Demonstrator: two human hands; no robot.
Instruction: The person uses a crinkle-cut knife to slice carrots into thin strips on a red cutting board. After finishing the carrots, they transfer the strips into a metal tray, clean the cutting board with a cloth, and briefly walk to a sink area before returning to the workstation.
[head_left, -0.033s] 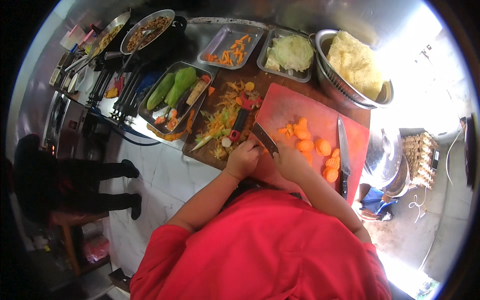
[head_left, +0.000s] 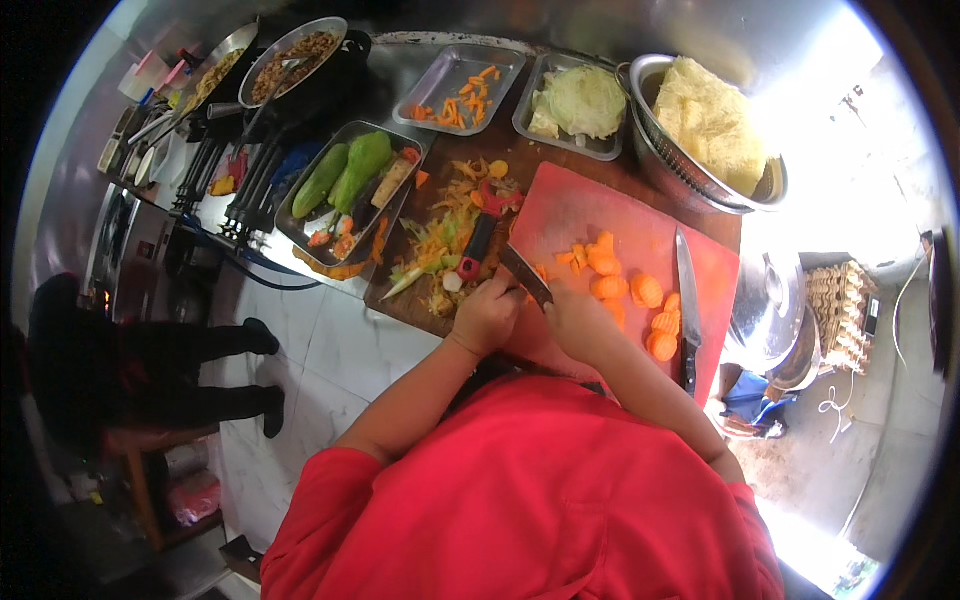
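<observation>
A dark-bladed kitchen knife point(head_left: 525, 275) is gripped in the left hand point(head_left: 487, 315), fingers closed round its handle, at the near left edge of the red rectangular plastic cutting board point(head_left: 575, 205). The right hand point(head_left: 580, 322) is curled beside the blade; what it pins is hidden, so whether it clamps anything cannot be told. Orange crinkle-cut carrot slices point(head_left: 640, 292) are scattered mid-board toward its right edge, just beside a second black-handled steel knife point(head_left: 686, 300) lying along that edge. A pile of vegetable peelings point(head_left: 440, 245) with a red-handled peeler point(head_left: 480, 235) sits on the wooden worktop, off the board's left edge. Beyond it a steel tray with green cucumbers point(head_left: 345, 175) is seen; at the far edge, a tray with a cabbage piece point(head_left: 580, 100) and a steel colander of pale shredded food point(head_left: 710, 120). Judged best done with fingertips tucked back, the blade brought straight down, slices kept even and clear of the spare knife.
</observation>
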